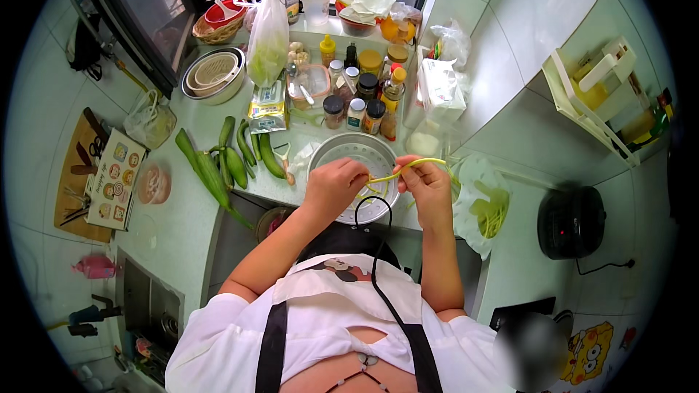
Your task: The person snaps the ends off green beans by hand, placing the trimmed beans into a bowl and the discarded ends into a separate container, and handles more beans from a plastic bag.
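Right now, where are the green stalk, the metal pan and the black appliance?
Green stalk (386, 177): head view, on its middle stretch.
Metal pan (353, 145): head view, on its inner far wall.
Black appliance (571, 224): head view, mid-body.

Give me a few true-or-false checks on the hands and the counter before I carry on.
1. The left hand and the right hand both hold a long, thin yellow-green stem. True.
2. The round silver metal basin stands to the right of both hands. False: it is below them, in front of the person.
3. Long green vegetables lie on the pale, glossy counter, left of the basin. True.
4. The rounded black appliance is on the person's left. False: it is on the right.
5. Cut yellow-green stems lie on white plastic. True.
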The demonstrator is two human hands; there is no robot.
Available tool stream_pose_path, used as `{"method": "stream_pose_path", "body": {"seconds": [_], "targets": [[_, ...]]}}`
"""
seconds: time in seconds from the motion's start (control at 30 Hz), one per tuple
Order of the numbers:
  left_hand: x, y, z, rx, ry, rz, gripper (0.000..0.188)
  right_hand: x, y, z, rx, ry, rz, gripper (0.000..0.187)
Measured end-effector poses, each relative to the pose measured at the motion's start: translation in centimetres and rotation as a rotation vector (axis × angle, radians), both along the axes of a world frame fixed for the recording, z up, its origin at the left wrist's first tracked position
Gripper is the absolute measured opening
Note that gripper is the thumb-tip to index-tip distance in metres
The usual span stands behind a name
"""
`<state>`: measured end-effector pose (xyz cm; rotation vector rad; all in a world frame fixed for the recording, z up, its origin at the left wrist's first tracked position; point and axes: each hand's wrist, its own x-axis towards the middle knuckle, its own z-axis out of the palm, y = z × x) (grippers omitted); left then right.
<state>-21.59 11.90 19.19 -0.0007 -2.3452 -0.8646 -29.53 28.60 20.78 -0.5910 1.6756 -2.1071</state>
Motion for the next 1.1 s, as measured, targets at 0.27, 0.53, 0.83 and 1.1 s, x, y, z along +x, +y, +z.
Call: {"method": "stream_pose_path", "body": {"seconds": [0.27, 0.53, 0.83, 1.1], "targets": [[0.0, 0.4, 0.3, -0.059, 0.019, 0.001, 0.012, 0.0, -0.2, 0.1, 0.032, 0.077, -0.019, 0.019], [-0.4, 0.0, -0.1, 0.021, -0.051, 0.015, 0.010, 0.8, -0.6, 0.7, 0.117, 0.158, -0.005, 0.021], [-0.8, -0.6, 0.0, 0.272, -0.169, 0.071, 0.017, 1.3, -0.7, 0.6, 0.120, 0.183, 0.013, 0.019], [-1.1, -0.3, -0.2, 0.426, -0.060, 0.062, 0.017, 1.7, -1.3, -0.4, 0.319, 0.445, -0.094, 0.020]]}}
